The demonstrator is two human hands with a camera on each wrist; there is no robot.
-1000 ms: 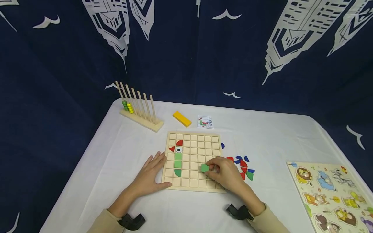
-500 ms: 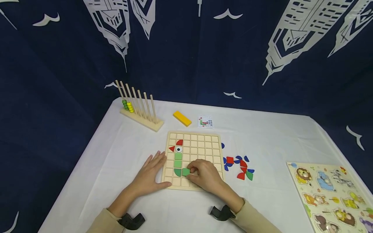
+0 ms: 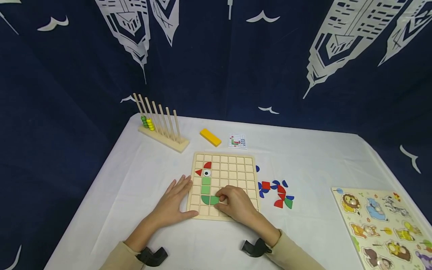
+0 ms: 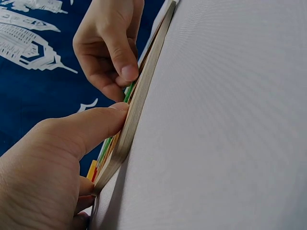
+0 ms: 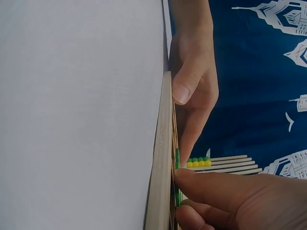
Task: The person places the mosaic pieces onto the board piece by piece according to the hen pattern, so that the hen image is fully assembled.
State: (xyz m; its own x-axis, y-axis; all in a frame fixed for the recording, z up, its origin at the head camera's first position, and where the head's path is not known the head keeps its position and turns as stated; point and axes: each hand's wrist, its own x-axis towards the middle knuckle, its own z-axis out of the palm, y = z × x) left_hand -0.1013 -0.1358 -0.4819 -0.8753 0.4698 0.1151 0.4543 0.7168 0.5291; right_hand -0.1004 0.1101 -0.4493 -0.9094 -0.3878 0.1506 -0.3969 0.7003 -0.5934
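Note:
A wooden grid board (image 3: 233,213) lies on the table. My left hand (image 3: 173,204) rests along its left edge, fingers spread, thumb at the near corner. In the right wrist view, that thumb presses the board's edge. My right hand (image 3: 237,202) pinches a green square tile (image 3: 214,200) between thumb and curled fingers, low in a cell. Beside it on the left sits a green quarter-circle tile (image 3: 205,200). Above stand two light green squares (image 3: 206,185), an eye tile (image 3: 207,173), a red triangle (image 3: 198,172) and a red quarter-circle (image 3: 207,165).
Loose red, blue and green tiles (image 3: 281,190) lie right of the board. Behind it are a picture card (image 3: 237,141) and a yellow block (image 3: 210,137). A bead rack (image 3: 165,140) stands at back left; an animal puzzle (image 3: 381,221) lies at right.
My right hand has carried the green square tile leftward across the board to the cell beside the green quarter-circle, where it now sits lower and squarer. The left hand has stayed still.

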